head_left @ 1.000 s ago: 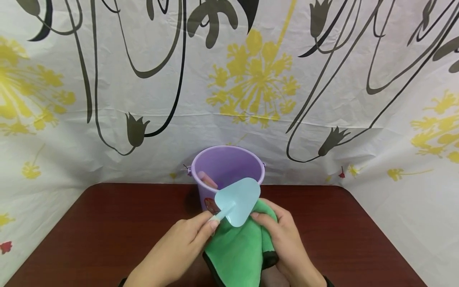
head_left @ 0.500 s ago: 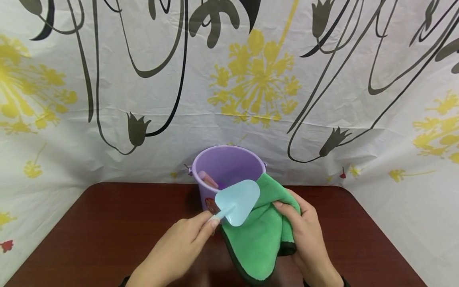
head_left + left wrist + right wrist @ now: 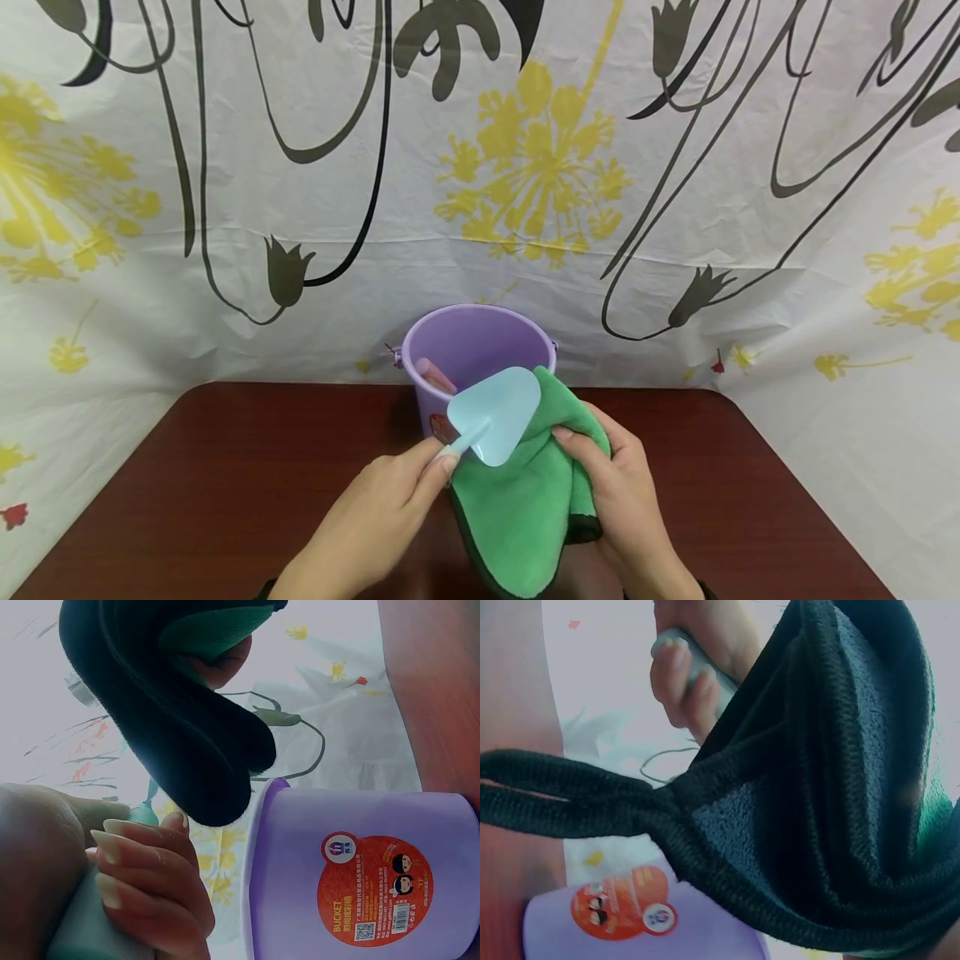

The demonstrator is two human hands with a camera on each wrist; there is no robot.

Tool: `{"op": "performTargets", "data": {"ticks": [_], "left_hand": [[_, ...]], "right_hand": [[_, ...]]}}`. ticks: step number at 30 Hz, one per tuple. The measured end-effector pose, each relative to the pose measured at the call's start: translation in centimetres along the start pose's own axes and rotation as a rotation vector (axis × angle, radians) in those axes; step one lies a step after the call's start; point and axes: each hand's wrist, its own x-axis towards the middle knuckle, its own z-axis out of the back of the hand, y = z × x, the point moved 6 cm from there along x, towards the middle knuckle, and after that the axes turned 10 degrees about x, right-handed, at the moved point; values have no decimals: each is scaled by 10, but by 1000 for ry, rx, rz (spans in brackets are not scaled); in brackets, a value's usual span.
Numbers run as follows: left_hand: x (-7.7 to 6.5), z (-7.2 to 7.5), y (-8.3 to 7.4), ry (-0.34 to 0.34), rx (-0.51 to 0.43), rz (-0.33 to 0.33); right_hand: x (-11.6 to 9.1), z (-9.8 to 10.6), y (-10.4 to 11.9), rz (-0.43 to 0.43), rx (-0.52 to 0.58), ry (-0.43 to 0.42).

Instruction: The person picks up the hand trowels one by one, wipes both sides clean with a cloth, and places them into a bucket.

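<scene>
In the head view my left hand (image 3: 375, 517) grips the handle of a light-blue toy shovel (image 3: 497, 417), its blade raised and pointing up and to the right. My right hand (image 3: 622, 483) holds a folded green cloth (image 3: 517, 517) with black edging, thumb on top. The cloth passes behind the blade and hangs down in front of the bucket. The left wrist view shows the fingers (image 3: 154, 862) curled round the shovel handle. A black hanging loop (image 3: 570, 795) sticks out from the cloth's edge in the right wrist view.
A purple bucket (image 3: 427, 408) stands at the table's back edge, just beyond both hands. A pinkish object (image 3: 435, 375) lies inside it. Its side bears a red label (image 3: 375, 891). The dark red-brown table (image 3: 285, 450) meets a patterned white sheet (image 3: 360, 192) behind.
My right hand swung the cloth right and away from the shovel, then back a little left. The left hand keeps its grip, and the shovel blade has risen slightly.
</scene>
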Motion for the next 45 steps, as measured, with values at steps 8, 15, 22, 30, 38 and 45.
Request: {"op": "performTargets", "data": {"ticks": [8, 15, 22, 30, 38, 45], "left_hand": [[-1, 3, -1, -23, -4, -10], [-1, 5, -1, -39, 5, -9], [-1, 4, -2, -40, -2, -20], [0, -1, -2, 8, -77, -19], [0, -2, -2, 22, -81, -44], [-1, -4, 1, 49, -61, -31]], "right_hand": [[-3, -17, -16, -42, -39, 104], [-8, -30, -31, -121, -39, 206], [-11, -36, -37, -190, -16, 276], [-7, -28, -34, -176, -15, 214], [-3, -18, -27, -138, -37, 101], [0, -8, -14, -78, -58, 55]]}}
